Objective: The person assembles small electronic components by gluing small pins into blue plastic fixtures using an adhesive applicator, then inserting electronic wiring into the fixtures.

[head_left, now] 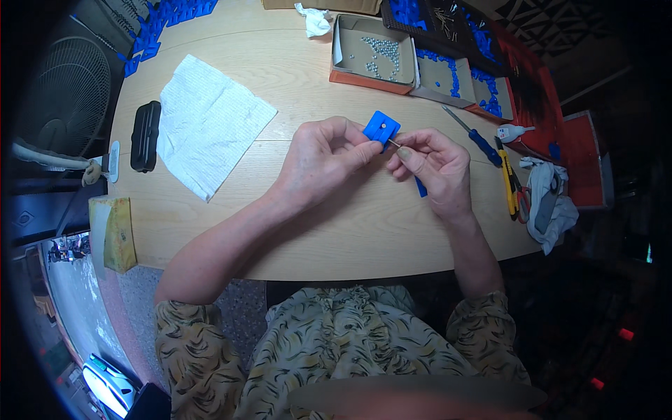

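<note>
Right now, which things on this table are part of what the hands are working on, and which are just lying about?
In use: blue square plastic piece in left hand; thin metal pin in right hand; box of small metal balls; tray of blue parts.

Lying about: white paper towel; black case; blue-handled screwdriver; yellow-handled pliers.

Pale wood table (pixel 336 231), rounded edge; fan (pixel 70 94) at left; speckled floor (pixel 133 294); dim surroundings.
</note>
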The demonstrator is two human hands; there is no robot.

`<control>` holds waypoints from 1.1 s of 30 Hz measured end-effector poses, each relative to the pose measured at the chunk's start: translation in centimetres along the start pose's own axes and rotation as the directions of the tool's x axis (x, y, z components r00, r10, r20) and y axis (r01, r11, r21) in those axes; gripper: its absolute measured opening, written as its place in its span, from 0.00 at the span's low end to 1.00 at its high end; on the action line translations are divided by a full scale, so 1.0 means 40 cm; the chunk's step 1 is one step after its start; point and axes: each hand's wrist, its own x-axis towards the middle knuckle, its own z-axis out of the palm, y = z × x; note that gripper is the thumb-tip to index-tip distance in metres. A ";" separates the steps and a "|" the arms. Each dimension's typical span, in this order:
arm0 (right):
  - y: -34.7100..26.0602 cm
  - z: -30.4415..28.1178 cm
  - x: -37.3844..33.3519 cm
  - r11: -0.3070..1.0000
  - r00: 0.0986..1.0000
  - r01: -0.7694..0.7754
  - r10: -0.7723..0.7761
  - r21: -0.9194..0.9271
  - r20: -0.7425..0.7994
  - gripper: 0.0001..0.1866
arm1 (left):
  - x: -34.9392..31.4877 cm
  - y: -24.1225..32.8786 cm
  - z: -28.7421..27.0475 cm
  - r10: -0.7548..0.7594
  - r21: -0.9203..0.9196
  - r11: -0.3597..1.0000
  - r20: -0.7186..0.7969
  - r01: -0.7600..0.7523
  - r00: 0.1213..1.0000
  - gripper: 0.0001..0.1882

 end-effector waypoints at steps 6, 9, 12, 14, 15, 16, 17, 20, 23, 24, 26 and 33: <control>0.015 0.021 -0.013 0.973 0.980 0.182 -0.191 -0.141 -0.057 0.09 | -0.007 0.013 0.008 -0.014 0.016 1.000 0.013 0.014 1.000 0.09; 0.009 0.019 -0.009 0.993 0.992 0.098 -0.102 -0.058 -0.073 0.07 | -0.010 0.015 0.010 -0.037 0.041 0.999 0.002 0.037 0.999 0.09; 0.028 -0.008 0.004 0.996 1.000 0.006 -0.005 0.086 -0.018 0.06 | -0.014 0.016 0.012 -0.003 0.007 1.000 -0.010 0.003 1.000 0.10; 0.031 -0.016 0.001 0.997 1.000 0.000 0.003 0.076 -0.030 0.07 | -0.013 0.013 0.022 0.059 0.031 0.998 -0.001 -0.059 0.998 0.09; 0.032 -0.012 0.002 0.997 0.999 -0.007 0.009 0.077 -0.033 0.07 | -0.014 0.013 0.019 0.058 0.032 0.998 -0.010 -0.057 0.998 0.09; 0.031 -0.002 0.000 0.997 1.000 -0.009 0.011 0.078 -0.025 0.07 | -0.014 0.014 0.015 0.029 0.027 0.999 -0.001 -0.029 1.000 0.09; 0.025 0.014 -0.006 0.998 0.995 0.058 -0.060 -0.021 -0.082 0.07 | -0.014 0.014 0.011 0.000 0.021 1.000 0.009 -0.001 1.000 0.09; 0.005 0.018 -0.018 0.979 0.985 0.118 -0.136 -0.165 -0.108 0.09 | -0.011 0.022 0.006 -0.060 0.010 0.998 0.021 0.060 0.998 0.09; -0.002 0.024 -0.015 0.980 0.990 0.109 -0.122 -0.169 -0.067 0.10 | -0.012 0.019 -0.001 -0.050 0.001 0.999 0.012 0.050 0.999 0.09; -0.004 0.024 -0.016 0.985 0.992 0.099 -0.109 -0.143 -0.060 0.10 | -0.009 0.017 -0.002 -0.050 -0.002 0.999 0.013 0.050 0.999 0.09; -0.004 0.009 -0.012 0.992 0.996 0.072 -0.077 -0.104 -0.050 0.10 | -0.005 0.012 -0.003 -0.009 0.031 0.999 -0.008 0.010 1.000 0.12; 0.019 0.013 0.001 0.994 0.992 0.093 -0.098 -0.055 -0.081 0.08 | -0.007 0.012 0.000 0.004 0.023 1.000 -0.007 -0.004 1.000 0.08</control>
